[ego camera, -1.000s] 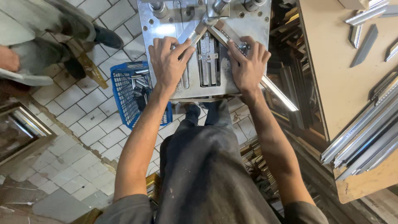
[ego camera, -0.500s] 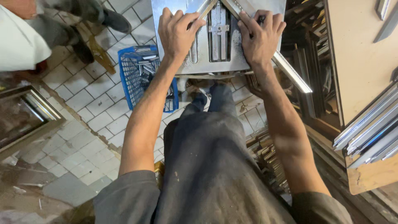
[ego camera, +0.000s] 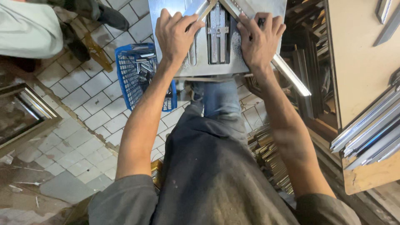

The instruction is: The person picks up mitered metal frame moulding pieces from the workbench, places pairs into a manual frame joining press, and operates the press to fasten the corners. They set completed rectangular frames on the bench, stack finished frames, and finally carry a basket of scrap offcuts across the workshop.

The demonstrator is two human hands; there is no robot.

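My left hand (ego camera: pixel 175 35) presses a silver metal strip (ego camera: pixel 199 9) flat on a steel machine plate (ego camera: pixel 216 62). My right hand (ego camera: pixel 259 41) holds down a second, longer silver strip (ego camera: pixel 291 79) that runs diagonally off the plate's right edge. The two strips meet in a corner near the top of the view, above a slotted metal fixture (ego camera: pixel 218 33) between my hands. Both hands lie with fingers spread over the strips.
A blue plastic basket (ego camera: pixel 139 77) with metal parts stands on the tiled floor to the left. Another person (ego camera: pixel 29 25) stands at upper left. A framed piece (ego camera: pixel 21 116) lies at far left. A wooden bench (ego camera: pixel 358 62) with metal profiles (ego camera: pixel 371 133) is on the right.
The view has tilted downward, so the plate and my hands sit higher in the picture. My hands stay on the two strips in the same grip.
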